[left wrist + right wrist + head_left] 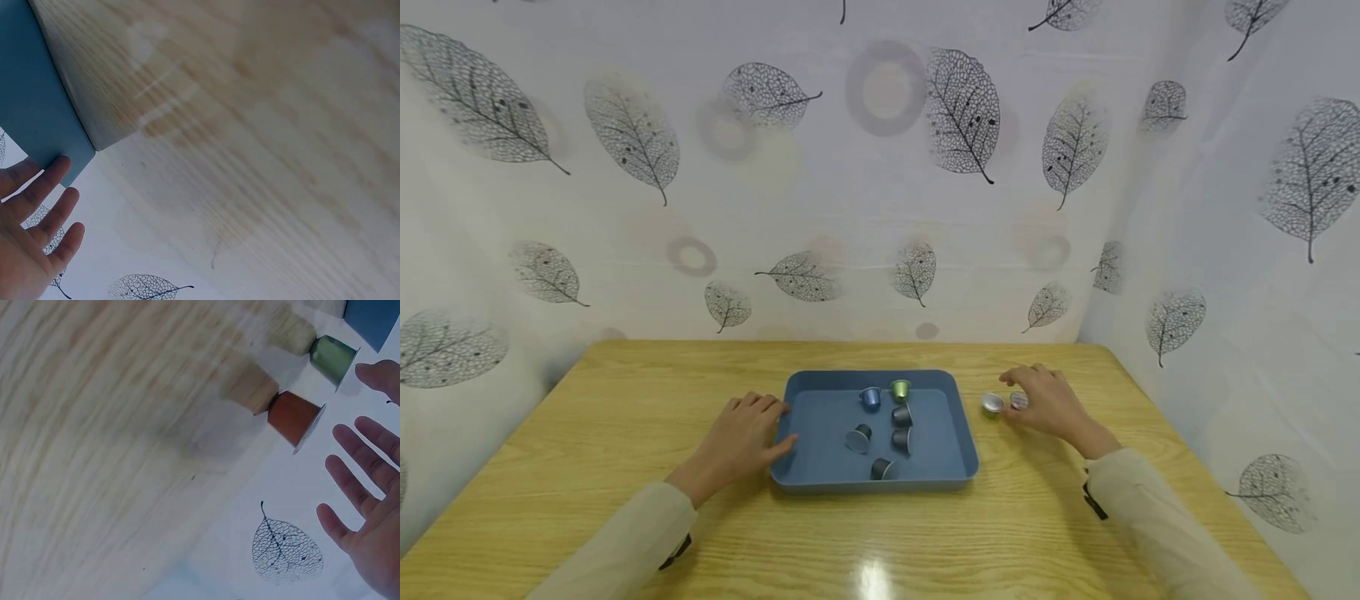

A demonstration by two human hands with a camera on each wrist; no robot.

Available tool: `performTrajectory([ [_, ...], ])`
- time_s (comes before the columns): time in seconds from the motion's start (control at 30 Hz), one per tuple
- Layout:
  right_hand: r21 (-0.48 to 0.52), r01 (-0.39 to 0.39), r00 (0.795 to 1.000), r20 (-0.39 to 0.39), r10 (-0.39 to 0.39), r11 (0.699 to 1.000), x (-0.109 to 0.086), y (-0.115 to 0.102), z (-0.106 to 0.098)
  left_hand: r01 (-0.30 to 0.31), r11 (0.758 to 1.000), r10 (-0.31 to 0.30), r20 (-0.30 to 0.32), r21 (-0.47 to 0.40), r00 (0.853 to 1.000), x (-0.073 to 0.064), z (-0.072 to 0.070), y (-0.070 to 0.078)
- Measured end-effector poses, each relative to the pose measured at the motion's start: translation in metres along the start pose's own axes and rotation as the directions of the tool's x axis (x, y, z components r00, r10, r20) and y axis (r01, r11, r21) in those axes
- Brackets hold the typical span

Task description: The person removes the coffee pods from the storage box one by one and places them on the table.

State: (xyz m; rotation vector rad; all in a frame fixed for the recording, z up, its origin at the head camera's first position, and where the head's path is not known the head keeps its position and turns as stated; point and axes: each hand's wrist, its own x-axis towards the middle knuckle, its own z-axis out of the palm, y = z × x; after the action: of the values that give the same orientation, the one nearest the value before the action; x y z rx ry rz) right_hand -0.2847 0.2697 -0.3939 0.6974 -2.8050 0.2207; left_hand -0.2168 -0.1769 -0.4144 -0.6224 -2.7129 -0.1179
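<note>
My left hand (737,437) is at the left side of a blue tray (812,458), fingers at the rim and thumb extended over the inside. In the left wrist view its fingers are spread against the tray wall (69,134). My right hand (1051,406) hovers right of the tray with fingers apart, holding nothing. Beneath it, an orange coffee capsule (292,417) stands lid up on the table, partly covered by the hand in the head view. Next to that stands a green coffee capsule (331,360), its silver lid (992,402) facing up, near the thumb.
Inside the tray lie a blue capsule (870,397), a green capsule (900,389) and several dark grey capsules (902,415), some tipped over. The wooden table (625,392) ends at a leaf-patterned curtain (850,208) behind and on the right.
</note>
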Motion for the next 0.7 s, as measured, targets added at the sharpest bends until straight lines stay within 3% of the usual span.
performTrajectory([
  [0.7, 0.005, 0.150, 0.988, -0.038, -0.149, 0.989, 0.009, -0.038, -0.001, -0.004, 1.000, 0.004, 0.000, 0.000, 1.000, 0.000, 0.000, -0.001],
])
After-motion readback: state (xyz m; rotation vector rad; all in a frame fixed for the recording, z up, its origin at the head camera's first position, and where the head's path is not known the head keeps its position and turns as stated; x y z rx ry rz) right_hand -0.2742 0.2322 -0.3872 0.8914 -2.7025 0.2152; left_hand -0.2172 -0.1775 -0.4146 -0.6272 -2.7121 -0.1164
